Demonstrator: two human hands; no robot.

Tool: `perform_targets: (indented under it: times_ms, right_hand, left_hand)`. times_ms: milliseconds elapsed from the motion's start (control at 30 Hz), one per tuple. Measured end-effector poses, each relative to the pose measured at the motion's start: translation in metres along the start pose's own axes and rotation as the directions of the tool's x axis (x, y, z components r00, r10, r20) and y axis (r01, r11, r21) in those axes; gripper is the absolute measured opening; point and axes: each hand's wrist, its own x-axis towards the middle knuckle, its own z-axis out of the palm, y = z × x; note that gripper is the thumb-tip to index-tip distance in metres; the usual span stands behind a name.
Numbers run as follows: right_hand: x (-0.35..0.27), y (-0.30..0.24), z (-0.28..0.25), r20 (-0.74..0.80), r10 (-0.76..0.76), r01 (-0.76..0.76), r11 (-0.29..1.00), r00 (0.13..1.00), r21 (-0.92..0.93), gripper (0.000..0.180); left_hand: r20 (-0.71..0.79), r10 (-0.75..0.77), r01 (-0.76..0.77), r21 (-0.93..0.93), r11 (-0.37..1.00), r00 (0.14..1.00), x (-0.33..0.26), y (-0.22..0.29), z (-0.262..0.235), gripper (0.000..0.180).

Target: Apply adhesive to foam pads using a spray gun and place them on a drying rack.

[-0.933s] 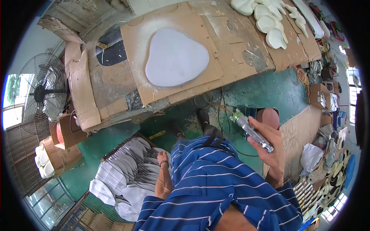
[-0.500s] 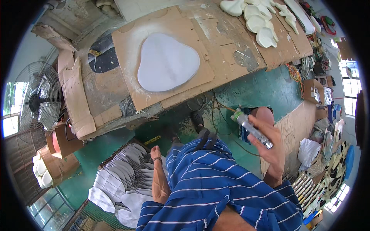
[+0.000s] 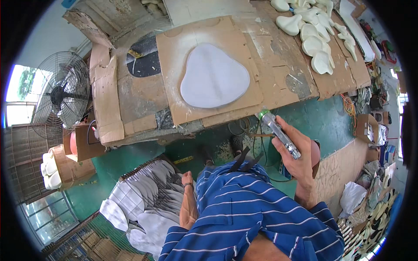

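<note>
Head view | right hand (image 3: 298,150) grips metal tool (image 3: 278,132) | left hand (image 3: 187,177) fingers hidden, grip unclear

The person wears a short-sleeved shirt (image 3: 257,213) in deep blue, crossed by thin white stripes that run in curved bands over the chest and sleeves. Both forearms are bare below the sleeve hems. The left hand (image 3: 187,178) has a thin dark band around its wrist. The right hand (image 3: 298,156) is bare, with no glove or ring that can be made out. Two dark straps show at the shirt's upper edge.
</note>
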Motion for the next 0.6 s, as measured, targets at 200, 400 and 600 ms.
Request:
perform_targets:
  times_ms: [200, 400, 600]
  right_hand:
    - [0.004, 0.007, -0.006, -0.096, 0.001, -0.005, 0.999, 0.995, -0.041, 0.052]
    - [-0.010, 0.010, -0.025, -0.040, 0.113, -0.118, 0.983, 0.993, -0.140, 0.054]
    - [-0.011, 0.001, -0.022, -0.026, 0.033, -0.036, 0.994, 0.999, -0.107, 0.057]
  left_hand:
    - [0.103, -0.061, 0.057, 0.041, 0.998, 0.993, -0.004, -0.017, 0.002, 0.061]
    - [0.059, 0.024, -0.022, -0.027, 0.999, 0.998, 0.000, 0.003, 0.002, 0.054]
    - [0.038, 0.090, -0.087, -0.084, 0.993, 0.995, 0.014, 0.036, -0.001, 0.046]
